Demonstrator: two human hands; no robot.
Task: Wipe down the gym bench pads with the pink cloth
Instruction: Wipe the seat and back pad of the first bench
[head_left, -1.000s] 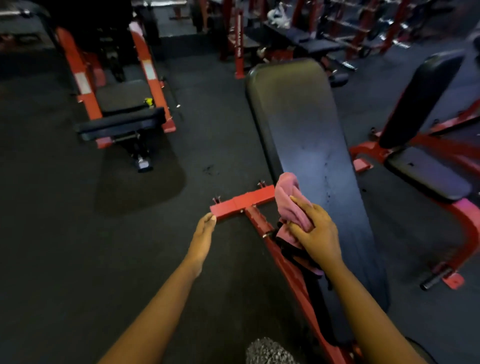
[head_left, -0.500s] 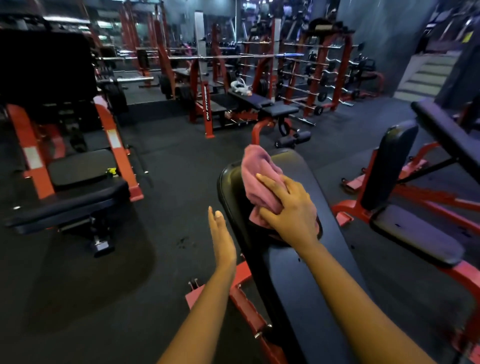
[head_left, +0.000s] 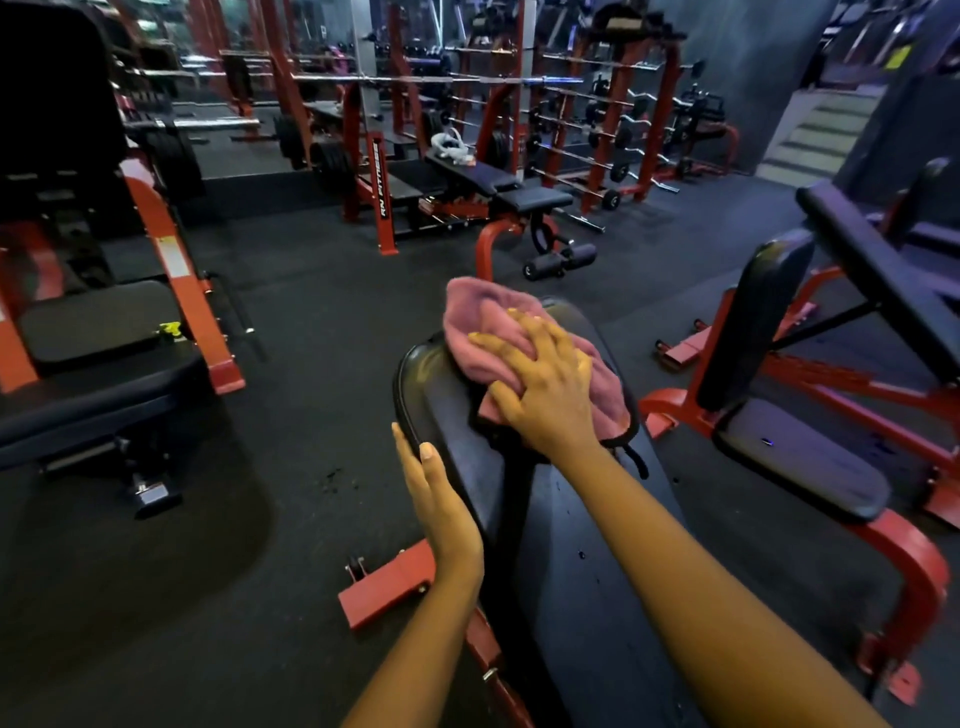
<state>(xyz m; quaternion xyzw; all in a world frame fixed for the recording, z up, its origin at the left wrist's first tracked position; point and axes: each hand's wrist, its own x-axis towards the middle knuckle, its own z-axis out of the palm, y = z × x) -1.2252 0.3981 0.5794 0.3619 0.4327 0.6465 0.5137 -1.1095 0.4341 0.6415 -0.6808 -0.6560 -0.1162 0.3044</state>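
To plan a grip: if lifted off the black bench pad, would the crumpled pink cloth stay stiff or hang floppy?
Probably floppy: the crumpled pink cloth bunches in soft folds under the right hand. It should slide easily, as the black bench pad looks smooth, glossy.

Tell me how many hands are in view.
2: the right hand presses the pink cloth on top of the bench pad; the left hand rests against the pad's left edge.

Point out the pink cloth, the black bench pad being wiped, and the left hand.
Pink bunched cloth (head_left: 475, 325): head view, on its bunched far end.
Black padded bench pad (head_left: 550, 597): head view, on bare surface below the cloth.
Left hand (head_left: 441, 512): head view, on the middle of its back.
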